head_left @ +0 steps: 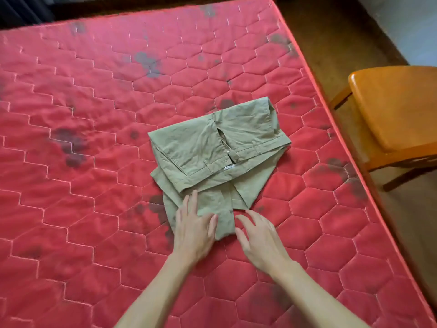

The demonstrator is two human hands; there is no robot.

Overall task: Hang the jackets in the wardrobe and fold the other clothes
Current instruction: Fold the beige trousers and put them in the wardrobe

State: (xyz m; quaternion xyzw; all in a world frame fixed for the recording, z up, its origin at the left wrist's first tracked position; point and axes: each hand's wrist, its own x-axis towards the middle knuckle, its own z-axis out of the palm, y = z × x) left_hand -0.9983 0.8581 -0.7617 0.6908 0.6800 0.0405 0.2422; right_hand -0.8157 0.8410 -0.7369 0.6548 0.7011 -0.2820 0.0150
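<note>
Mattress: red, quilted and soft, so press down firmly when you crease, because it gives under the cloth.
Left hand: it lies flat on the near left part of the trousers, fingers straight and together, holding nothing. Use it as your anchor.
Trousers: khaki, lying a little right of the mattress's middle, already folded into a bundle.
Trousers, direction: the waistband edge of the top layer faces you. That layer's long axis runs slantwise from near left to far right. The under layer tapers towards you to a folded end between your hands.
Step in hand: likely the last fold or smoothing. Square the tapered end under the top layer, then bring it up in line with the waistband so the edges meet.
Right hand: fingers spread and loosely bent, gripping nothing, just beside the near right edge of the cloth. Whether it touches the cloth is not clear.
Chair: wooden, beside the bed on the right, well apart from the bundle.
</note>
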